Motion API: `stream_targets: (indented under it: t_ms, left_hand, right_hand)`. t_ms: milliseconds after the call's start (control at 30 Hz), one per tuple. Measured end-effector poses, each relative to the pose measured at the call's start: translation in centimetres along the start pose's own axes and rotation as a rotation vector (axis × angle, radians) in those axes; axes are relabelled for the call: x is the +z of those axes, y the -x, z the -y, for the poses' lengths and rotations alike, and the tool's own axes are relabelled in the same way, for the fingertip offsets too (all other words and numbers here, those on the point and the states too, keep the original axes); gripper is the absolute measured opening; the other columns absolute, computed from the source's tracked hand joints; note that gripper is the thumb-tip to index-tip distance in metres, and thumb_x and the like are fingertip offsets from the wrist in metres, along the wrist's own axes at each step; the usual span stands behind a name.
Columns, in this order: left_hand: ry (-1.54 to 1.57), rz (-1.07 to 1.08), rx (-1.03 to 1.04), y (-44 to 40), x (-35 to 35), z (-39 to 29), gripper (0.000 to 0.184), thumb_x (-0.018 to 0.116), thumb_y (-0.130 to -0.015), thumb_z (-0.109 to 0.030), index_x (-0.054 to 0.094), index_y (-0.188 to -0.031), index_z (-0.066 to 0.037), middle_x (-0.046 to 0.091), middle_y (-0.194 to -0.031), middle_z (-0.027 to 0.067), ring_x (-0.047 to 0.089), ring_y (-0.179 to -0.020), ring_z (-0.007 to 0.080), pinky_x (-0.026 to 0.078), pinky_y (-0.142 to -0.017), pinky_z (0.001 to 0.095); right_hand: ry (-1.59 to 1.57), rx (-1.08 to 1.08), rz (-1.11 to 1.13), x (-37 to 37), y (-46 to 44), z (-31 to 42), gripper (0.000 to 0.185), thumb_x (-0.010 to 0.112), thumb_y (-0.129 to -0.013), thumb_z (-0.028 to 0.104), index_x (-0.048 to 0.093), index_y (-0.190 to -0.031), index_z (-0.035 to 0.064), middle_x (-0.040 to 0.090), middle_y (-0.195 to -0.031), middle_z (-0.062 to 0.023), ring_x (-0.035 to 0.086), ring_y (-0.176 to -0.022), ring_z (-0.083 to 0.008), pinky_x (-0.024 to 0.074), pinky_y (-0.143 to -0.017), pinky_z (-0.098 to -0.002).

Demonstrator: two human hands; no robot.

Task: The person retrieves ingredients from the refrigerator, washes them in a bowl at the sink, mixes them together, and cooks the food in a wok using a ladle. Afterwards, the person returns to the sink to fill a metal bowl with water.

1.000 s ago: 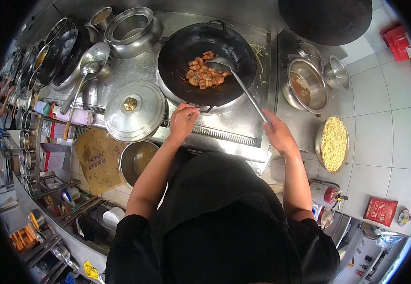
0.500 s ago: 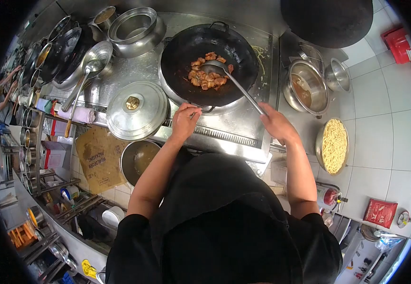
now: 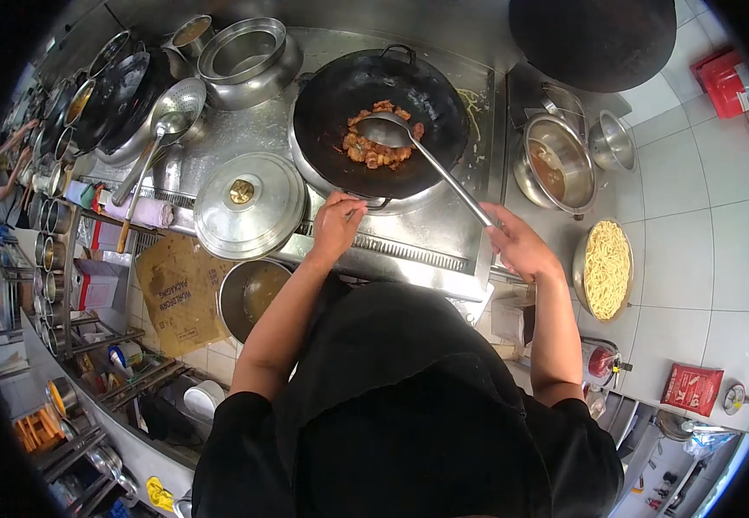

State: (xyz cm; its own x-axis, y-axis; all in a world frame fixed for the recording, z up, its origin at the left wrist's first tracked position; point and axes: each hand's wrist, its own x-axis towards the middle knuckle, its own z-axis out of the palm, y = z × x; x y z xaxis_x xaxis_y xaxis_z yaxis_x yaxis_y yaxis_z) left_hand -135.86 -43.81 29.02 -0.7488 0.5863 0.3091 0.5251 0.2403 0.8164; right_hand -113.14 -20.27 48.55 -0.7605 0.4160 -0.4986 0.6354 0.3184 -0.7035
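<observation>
A black wok (image 3: 327, 112) sits on the stove, with chunks of browned meat (image 3: 376, 157) gathered in its middle. My right hand (image 3: 521, 242) is closed round the handle of a long metal ladle (image 3: 385, 129), whose bowl rests on the meat. At the wok's near rim my left hand (image 3: 338, 226) is closed by the near loop handle, fingers curled over the edge; the exact grip is partly hidden.
Left of the wok lies a domed metal lid (image 3: 249, 216); behind it stands a steel pot (image 3: 253, 73). A skimmer (image 3: 177, 102) leans further left. On the right are a bowl of brown liquid (image 3: 556, 164) and a bowl of yellow noodles (image 3: 607, 268). Below the lid is another pot (image 3: 258, 298).
My right hand has drawn back and down to the right, sliding the ladle bowl toward the left side of the meat. My left hand stays at the wok's rim.
</observation>
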Motion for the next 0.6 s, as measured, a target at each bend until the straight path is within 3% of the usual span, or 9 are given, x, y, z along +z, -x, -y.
stream_targets:
  t_ms: [167, 233, 267, 333, 367, 433, 567, 600]
  left_hand:
    - [0.014, -0.004, 0.000, 0.1, -0.1, -0.4, 0.017, 0.075, -0.084, -0.012, 0.076, -0.100, -0.007, 0.067, -0.097, 0.0076, 0.065, -0.081, 0.0210, 0.053, -0.075, 0.0319]
    - [0.011, -0.009, 0.005, 0.1, 0.1, -0.2, 0.018, 0.075, -0.084, -0.012, 0.076, -0.101, -0.007, 0.066, -0.097, 0.0076, 0.065, -0.081, 0.0210, 0.053, -0.075, 0.0319]
    - [0.010, -0.006, 0.008, 0.0, 0.0, -0.2, 0.018, 0.075, -0.084, -0.012, 0.076, -0.101, -0.007, 0.066, -0.097, 0.0076, 0.065, -0.081, 0.0210, 0.053, -0.075, 0.0319]
    - [0.020, 0.007, -0.011, -0.1, -0.1, -0.3, 0.018, 0.075, -0.085, -0.013, 0.076, -0.101, -0.007, 0.066, -0.097, 0.0079, 0.065, -0.081, 0.0210, 0.053, -0.075, 0.0317]
    - [0.020, 0.009, -0.009, -0.1, -0.1, -0.3, 0.018, 0.075, -0.085, -0.013, 0.076, -0.101, -0.007, 0.066, -0.097, 0.0079, 0.065, -0.081, 0.0210, 0.053, -0.075, 0.0317]
    - [0.009, 0.011, -0.015, -0.1, -0.1, -0.2, 0.018, 0.075, -0.085, -0.014, 0.076, -0.101, -0.007, 0.066, -0.097, 0.0079, 0.065, -0.080, 0.0210, 0.053, -0.074, 0.0319]
    - [0.004, 0.019, -0.032, 0.0, -0.4, -0.5, 0.016, 0.075, -0.084, -0.014, 0.077, -0.099, -0.007, 0.067, -0.098, 0.0076, 0.065, -0.080, 0.0211, 0.053, -0.074, 0.0325]
    - [0.009, 0.018, -0.050, -0.1, -0.7, -0.7, 0.017, 0.075, -0.083, -0.011, 0.076, -0.100, -0.007, 0.067, -0.099, 0.0092, 0.066, -0.085, 0.0241, 0.053, -0.076, 0.0345]
  right_hand:
    - [0.038, -0.060, -0.102, 0.7, 1.1, -0.2, 0.045, 0.054, -0.101, 0.019, 0.046, -0.145, 0.0143, 0.050, -0.075, -0.0011, 0.046, -0.064, -0.0101, 0.0468, -0.060, -0.0300]
    - [0.082, -0.027, -0.139, 0.9, 0.7, -0.6, 0.045, 0.054, -0.101, 0.019, 0.046, -0.144, 0.0130, 0.061, -0.084, -0.0080, 0.058, -0.075, -0.0190, 0.0502, -0.076, -0.0351]
    - [0.079, -0.026, -0.141, 1.1, 0.2, -1.1, 0.045, 0.054, -0.101, 0.019, 0.046, -0.144, 0.0130, 0.061, -0.084, -0.0080, 0.058, -0.075, -0.0190, 0.0502, -0.076, -0.0351]
    - [0.162, -0.113, -0.202, 1.7, -0.7, -2.3, 0.046, 0.055, -0.100, 0.019, 0.045, -0.144, 0.0132, 0.067, -0.100, -0.0179, 0.066, -0.093, -0.0316, 0.0493, -0.086, -0.0399]
    - [0.160, -0.112, -0.203, 1.9, -0.7, -2.0, 0.046, 0.055, -0.100, 0.019, 0.045, -0.144, 0.0132, 0.067, -0.100, -0.0179, 0.066, -0.093, -0.0316, 0.0493, -0.086, -0.0399]
    - [0.137, -0.007, -0.168, 2.5, -0.7, -1.3, 0.046, 0.055, -0.099, 0.019, 0.046, -0.144, 0.0145, 0.066, -0.115, -0.0245, 0.063, -0.109, -0.0402, 0.0468, -0.094, -0.0425]
    - [0.112, -0.034, -0.180, 3.4, 0.1, -1.9, 0.046, 0.055, -0.099, 0.019, 0.046, -0.144, 0.0159, 0.067, -0.103, -0.0203, 0.065, -0.098, -0.0331, 0.0482, -0.089, -0.0393]
    - [0.077, -0.071, -0.197, 3.5, 0.4, -2.2, 0.048, 0.054, -0.099, 0.017, 0.045, -0.146, 0.0164, 0.059, -0.088, -0.0103, 0.054, -0.079, -0.0210, 0.0439, -0.072, -0.0326]
